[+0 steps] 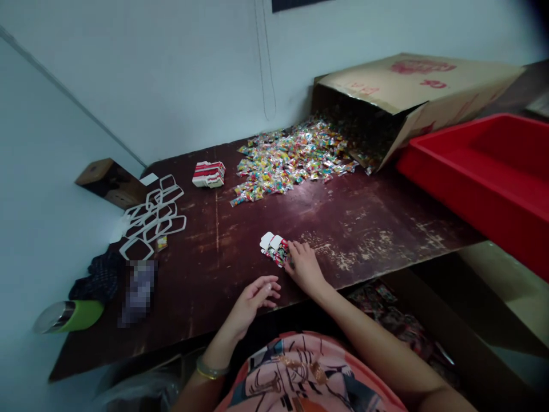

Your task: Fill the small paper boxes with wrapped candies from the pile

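Note:
Near the table's front edge lie a few small printed cardboard boxes (274, 249) with white flaps raised at their far end. My right hand (303, 264) has its fingers bent around their right side; its thumb is partly hidden. Just to the left and nearer to me, my left hand (256, 296) hovers at the table edge with its fingers loosely curved and apart, holding nothing. Farther back spreads a large heap of small wrapped candies (291, 160). A stack of folded red-and-white cartons (209, 174) sits left of the heap.
A tipped cardboard box (412, 86) opens onto the candies. At right stands a red tray (476, 189). White frame-shaped rings (156, 214), a wooden block (111, 180), dark cloth (96, 277) and a green cup (81, 316) line the left side. Packed goods (403, 323) lie in a box below the table.

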`<state>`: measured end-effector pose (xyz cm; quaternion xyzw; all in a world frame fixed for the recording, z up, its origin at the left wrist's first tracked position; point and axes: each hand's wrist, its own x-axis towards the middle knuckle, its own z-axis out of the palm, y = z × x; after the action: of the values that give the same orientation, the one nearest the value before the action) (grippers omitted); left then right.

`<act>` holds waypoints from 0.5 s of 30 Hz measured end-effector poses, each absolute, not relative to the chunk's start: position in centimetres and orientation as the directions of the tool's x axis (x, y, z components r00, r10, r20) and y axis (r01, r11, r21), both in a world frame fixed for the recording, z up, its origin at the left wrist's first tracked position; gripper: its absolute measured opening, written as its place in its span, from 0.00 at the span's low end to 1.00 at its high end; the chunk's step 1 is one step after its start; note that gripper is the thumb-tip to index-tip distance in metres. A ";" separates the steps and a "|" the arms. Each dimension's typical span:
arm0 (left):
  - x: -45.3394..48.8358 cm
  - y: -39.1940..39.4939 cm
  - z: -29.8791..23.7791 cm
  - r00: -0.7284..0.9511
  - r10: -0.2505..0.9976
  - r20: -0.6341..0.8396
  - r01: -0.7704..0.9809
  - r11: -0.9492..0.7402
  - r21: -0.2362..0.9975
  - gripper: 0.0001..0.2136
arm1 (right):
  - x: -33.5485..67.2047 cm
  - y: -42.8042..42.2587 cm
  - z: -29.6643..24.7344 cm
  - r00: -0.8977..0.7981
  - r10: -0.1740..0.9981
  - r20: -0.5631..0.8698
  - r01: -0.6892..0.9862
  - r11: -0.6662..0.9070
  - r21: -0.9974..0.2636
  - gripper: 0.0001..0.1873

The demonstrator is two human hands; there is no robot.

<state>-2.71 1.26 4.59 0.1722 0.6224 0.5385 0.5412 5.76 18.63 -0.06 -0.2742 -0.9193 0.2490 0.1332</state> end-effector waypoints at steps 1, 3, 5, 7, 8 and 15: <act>-2.7 1.2 4.5 -0.370 0.792 -0.485 -0.355 0.362 0.862 0.17 | 6.0 18.8 -0.2 -0.805 0.582 0.112 0.419 0.693 -0.586 0.24; -2.6 1.4 4.2 -0.397 0.788 -0.470 -0.332 0.354 0.874 0.18 | 7.1 19.2 -0.3 -0.782 0.616 0.094 0.340 0.547 -0.765 0.19; -2.3 2.2 3.8 -0.428 0.794 -0.432 -0.345 0.299 0.890 0.20 | 8.4 19.2 0.1 -0.766 0.643 0.025 0.208 0.284 -0.936 0.15; -1.8 3.3 3.4 -0.449 0.799 -0.400 -0.395 0.224 0.891 0.23 | 9.5 18.5 0.8 -0.795 0.605 -0.050 0.083 0.028 -0.996 0.14; -1.5 3.9 3.2 -0.448 0.799 -0.400 -0.434 0.197 0.879 0.24 | 9.9 17.9 1.2 -0.824 0.564 -0.058 0.041 -0.044 -0.998 0.14; -0.5 4.0 3.4 -0.332 0.787 -0.520 -0.579 0.266 0.771 0.23 | 10.4 16.0 4.3 -0.850 0.407 0.334 -0.033 0.592 -0.805 0.15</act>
<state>-0.50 3.96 3.42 0.0939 0.5546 0.5987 0.5703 10.38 15.97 4.27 -0.1093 -0.8563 0.4380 0.2509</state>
